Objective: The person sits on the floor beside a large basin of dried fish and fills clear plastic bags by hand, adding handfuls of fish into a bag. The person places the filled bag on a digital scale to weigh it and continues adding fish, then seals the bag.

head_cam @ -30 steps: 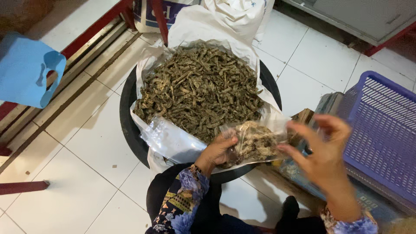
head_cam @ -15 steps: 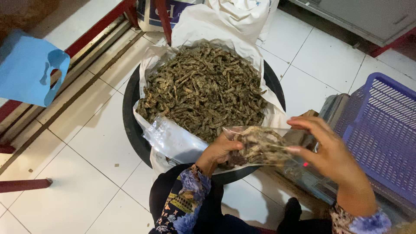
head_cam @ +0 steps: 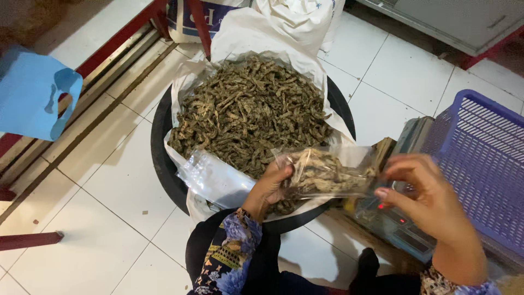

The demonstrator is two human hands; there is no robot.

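A small shop or packing spot on a white tiled floor (head_cam: 109, 202). A basin of dried strips (head_cam: 251, 109), a weighing scale (head_cam: 393, 218) and a purple plastic basket (head_cam: 486, 158) show it.
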